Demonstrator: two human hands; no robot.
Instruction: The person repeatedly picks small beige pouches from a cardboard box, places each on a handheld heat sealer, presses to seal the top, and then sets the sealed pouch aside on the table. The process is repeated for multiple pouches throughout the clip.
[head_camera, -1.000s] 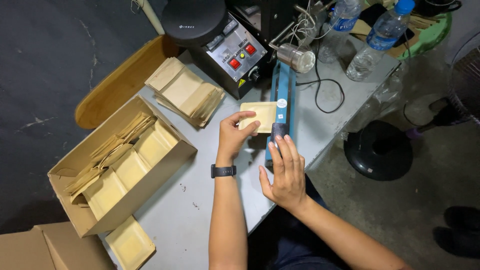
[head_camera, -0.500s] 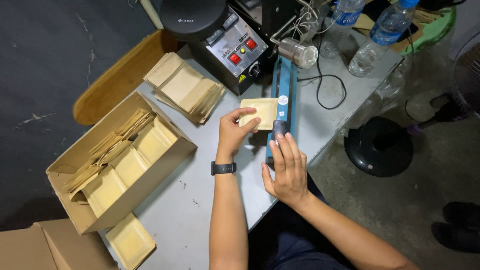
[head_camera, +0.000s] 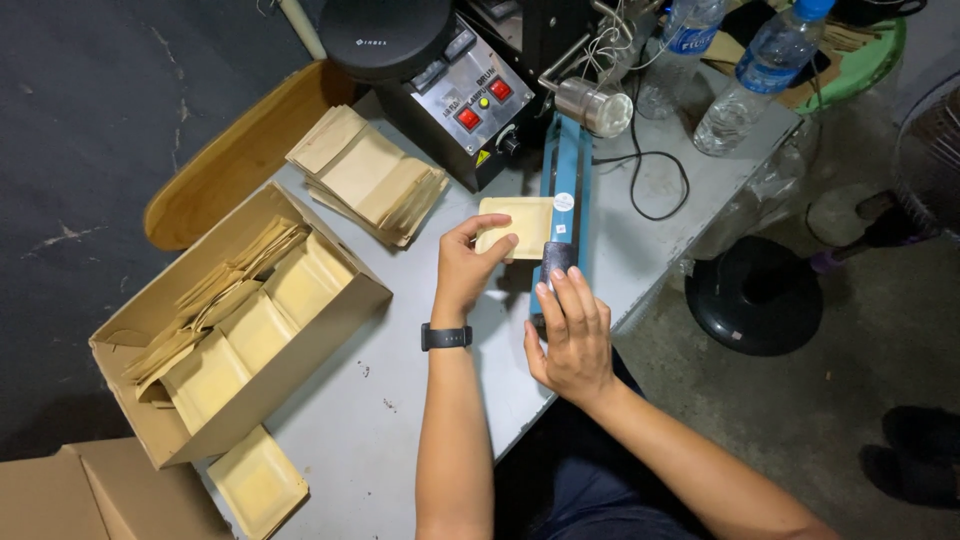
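A small packing workshop: blue heat sealer (head_camera: 562, 215), control-box machine (head_camera: 470, 100), cardboard box (head_camera: 235, 330) of kraft pouches (head_camera: 368, 185).

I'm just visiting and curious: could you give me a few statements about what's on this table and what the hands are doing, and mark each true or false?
1. The left hand holds a tan pouch at the blue sealer. True.
2. The right hand rests on the cardboard box. False: it is on the sealer's handle.
3. The box holds tan pouches. True.
4. The bottles lie inside the box. False: they stand at the table's far end.
5. A watch is on the left wrist. True.
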